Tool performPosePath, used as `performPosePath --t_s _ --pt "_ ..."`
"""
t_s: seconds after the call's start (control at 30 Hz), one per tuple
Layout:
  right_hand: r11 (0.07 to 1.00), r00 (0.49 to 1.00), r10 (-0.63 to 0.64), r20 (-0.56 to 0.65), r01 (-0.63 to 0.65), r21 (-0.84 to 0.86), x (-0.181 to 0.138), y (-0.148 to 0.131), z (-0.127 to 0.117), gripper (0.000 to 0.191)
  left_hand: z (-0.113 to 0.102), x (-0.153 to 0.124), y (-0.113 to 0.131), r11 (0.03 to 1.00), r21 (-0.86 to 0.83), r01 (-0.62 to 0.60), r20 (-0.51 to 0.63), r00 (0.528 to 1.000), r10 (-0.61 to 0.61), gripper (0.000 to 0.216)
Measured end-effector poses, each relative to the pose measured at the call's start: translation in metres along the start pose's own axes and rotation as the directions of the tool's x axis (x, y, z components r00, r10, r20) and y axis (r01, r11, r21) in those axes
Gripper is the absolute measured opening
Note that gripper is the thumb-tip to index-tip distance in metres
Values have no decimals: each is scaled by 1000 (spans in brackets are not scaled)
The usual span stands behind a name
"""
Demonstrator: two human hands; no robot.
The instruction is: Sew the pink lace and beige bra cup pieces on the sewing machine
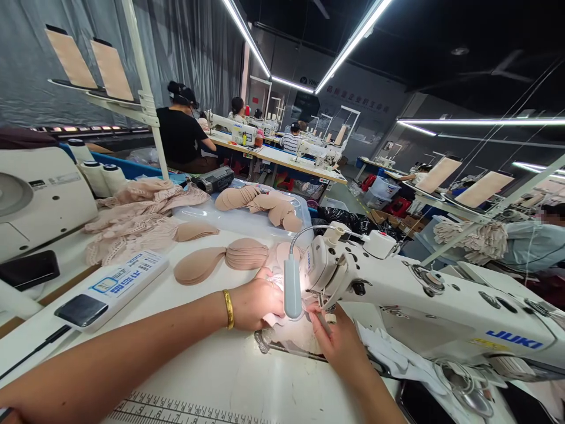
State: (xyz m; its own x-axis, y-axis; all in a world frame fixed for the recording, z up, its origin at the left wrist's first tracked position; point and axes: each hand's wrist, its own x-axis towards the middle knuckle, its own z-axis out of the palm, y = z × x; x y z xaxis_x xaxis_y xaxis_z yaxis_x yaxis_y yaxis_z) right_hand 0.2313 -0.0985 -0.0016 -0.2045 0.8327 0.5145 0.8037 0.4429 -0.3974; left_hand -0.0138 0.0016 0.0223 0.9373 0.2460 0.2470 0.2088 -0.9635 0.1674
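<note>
My left hand, with a gold bangle on the wrist, has its fingers curled on a pale beige fabric piece lying under the needle of a white JUKI sewing machine. My right hand pinches the same fabric at the machine's near side, just below the presser foot. A small gooseneck lamp lights the spot and hides part of the fabric. Beige bra cups lie on the white table just beyond my left hand.
A white control box and a black phone lie at left, beside lace fabric and thread cones. More cups sit in a clear bin. Other workers sit at machines behind and to the right.
</note>
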Motion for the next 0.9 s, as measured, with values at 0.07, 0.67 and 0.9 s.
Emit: performPosePath --t_s 0.07,0.67,0.9 --pt "1000 1000 -25 -1 25 -13 0 0 0 19 -1 -1 2 1000 6 5 1 1000 -5 31" --pt "998 996 51 69 -54 42 -6 1 1 22 14 -6 2 994 99 44 -123 992 -32 17" --pt "997 983 -74 167 72 17 -10 2 2 20 16 -14 15 985 172 -1 -158 987 29 7"
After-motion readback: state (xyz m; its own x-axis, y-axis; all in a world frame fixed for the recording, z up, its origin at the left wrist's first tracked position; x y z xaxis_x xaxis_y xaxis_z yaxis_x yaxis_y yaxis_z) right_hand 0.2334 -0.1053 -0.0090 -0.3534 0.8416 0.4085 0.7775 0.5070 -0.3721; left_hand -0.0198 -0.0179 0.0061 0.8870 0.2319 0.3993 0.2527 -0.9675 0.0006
